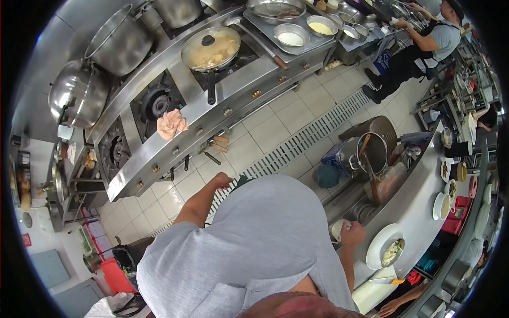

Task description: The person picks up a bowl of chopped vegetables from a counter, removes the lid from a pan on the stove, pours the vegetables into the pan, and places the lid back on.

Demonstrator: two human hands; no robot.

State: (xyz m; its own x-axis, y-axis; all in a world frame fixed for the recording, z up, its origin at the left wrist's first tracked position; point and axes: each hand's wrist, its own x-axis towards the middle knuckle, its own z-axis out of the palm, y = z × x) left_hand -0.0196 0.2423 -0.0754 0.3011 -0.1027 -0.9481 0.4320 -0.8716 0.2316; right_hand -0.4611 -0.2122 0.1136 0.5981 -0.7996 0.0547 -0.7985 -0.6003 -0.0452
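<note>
My left hand is low beside my body, over the floor grate, with its fingers turned away and too small to read. A dark green edge shows just past it, partly behind my grey shirt. On the other side, my right hand is closed at the edge of the steel counter, against a pale, round, bowl-like thing. Its fingers cover part of that thing. Close by on the counter stands a wide white plate with a small dish of pale, sliced food.
A lidded pan sits on the stove, and a pink cloth lies on its front edge. Pan handles stick out below. A large pot stands by the counter. A co-worker stands at the far right; another person's hand is below.
</note>
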